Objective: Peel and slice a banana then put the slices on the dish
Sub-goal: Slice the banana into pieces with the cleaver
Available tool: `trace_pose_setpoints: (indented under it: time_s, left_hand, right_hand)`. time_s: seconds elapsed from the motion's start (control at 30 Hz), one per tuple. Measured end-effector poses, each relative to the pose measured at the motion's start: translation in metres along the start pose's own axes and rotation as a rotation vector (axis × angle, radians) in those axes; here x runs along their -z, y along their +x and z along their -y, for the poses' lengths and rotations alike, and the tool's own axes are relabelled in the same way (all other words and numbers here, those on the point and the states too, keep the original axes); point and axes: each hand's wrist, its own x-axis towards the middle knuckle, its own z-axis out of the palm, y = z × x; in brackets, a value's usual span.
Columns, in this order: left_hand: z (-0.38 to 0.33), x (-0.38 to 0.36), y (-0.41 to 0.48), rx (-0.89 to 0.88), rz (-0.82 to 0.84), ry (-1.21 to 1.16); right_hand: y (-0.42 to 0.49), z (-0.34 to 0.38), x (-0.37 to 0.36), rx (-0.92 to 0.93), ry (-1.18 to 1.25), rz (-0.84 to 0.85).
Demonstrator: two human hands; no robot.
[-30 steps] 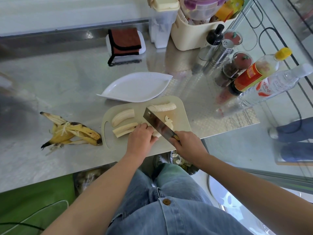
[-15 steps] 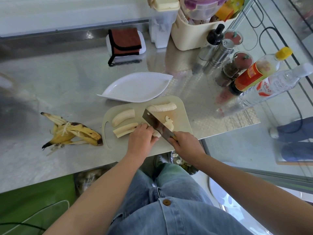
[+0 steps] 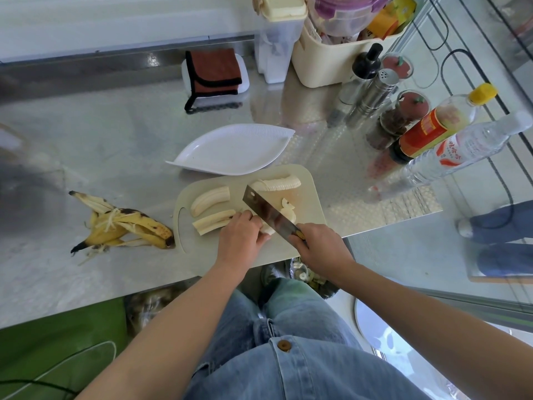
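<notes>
A steel surface fills the upper and left frame. At centre lies a pale cutting board, with the white dish just above it and the banana peel at its left. The left hand has its fingers curled onto a banana piece at mid-board. The right hand has its fingers clamped round the handle of the knife, whose blade is angled against that piece. Cut slices lie just right of the blade.

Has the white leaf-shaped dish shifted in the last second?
No. The white leaf-shaped dish keeps its place, near rim beside the beige cutting board's far edge.
</notes>
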Motion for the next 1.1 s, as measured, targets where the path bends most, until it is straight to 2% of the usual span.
trace_pose_setpoints:
  time_s: [0.27,0.6,1.1]
  left_hand:
    - [0.0006,-0.0003,0.0001,0.0,0.007,-0.004]
    - [-0.0019,0.002,-0.0014,0.017,0.005,-0.004]
    - [-0.0015,0.0002,0.0,0.03,0.022,-0.004]
  right_hand:
    - [0.0005,-0.0006,-0.0082,-0.013,-0.032,0.042]
    - [-0.0027,-0.0001,-0.0021,0.018,0.037,-0.05]
    - [0.0003,0.0001,-0.0041,0.008,-0.035,0.028]
